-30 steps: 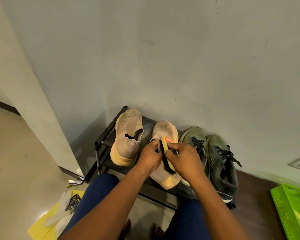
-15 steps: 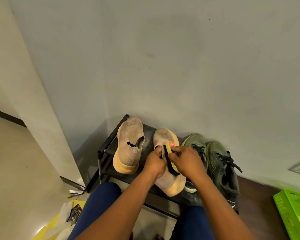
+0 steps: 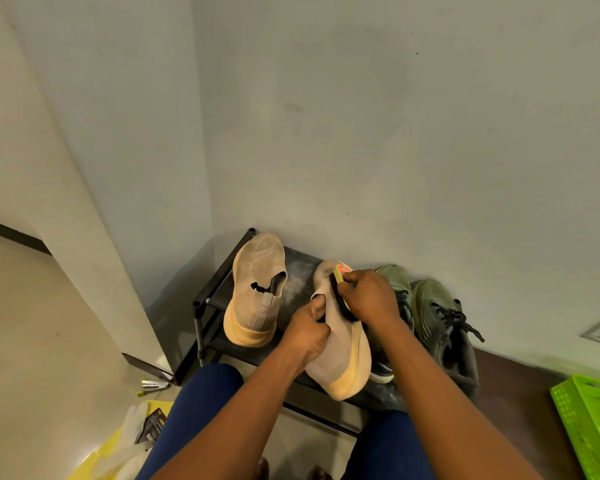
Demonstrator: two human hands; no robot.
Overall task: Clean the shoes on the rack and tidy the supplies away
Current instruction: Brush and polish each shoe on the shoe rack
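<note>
Landmark: black shoe rack (image 3: 207, 299), set against the grey wall

- Tan slip-on shoe (image 3: 340, 355), second from rack's left end, tipped up on the top shelf, heel toward the camera, overhanging the rack's near edge
- Left hand (image 3: 307, 332) at that shoe's collar, fingers curled closed round the opening edge, thumb on top
- Right hand (image 3: 369, 296) over the shoe's upper, fingers wrapped tight round a brush (image 3: 340, 277); yellow back with a red label shows past the knuckles, dark bristles touching the tan fabric
- Second tan shoe (image 3: 255, 296) flat on the shelf at the rack's left end, just beside the held one, not touching it
- Pair of green lace-up sneakers (image 3: 437, 313) at the rack's right end; nearer one partly hidden behind the right hand
- Pale dust on the shelf between the tan shoes
- Green plastic crate (image 3: 589, 427) on the floor right of the rack, well apart
- Yellow sheet with clear wrappers (image 3: 125, 445) on the floor left of the rack, near the knee in blue trousers
</note>
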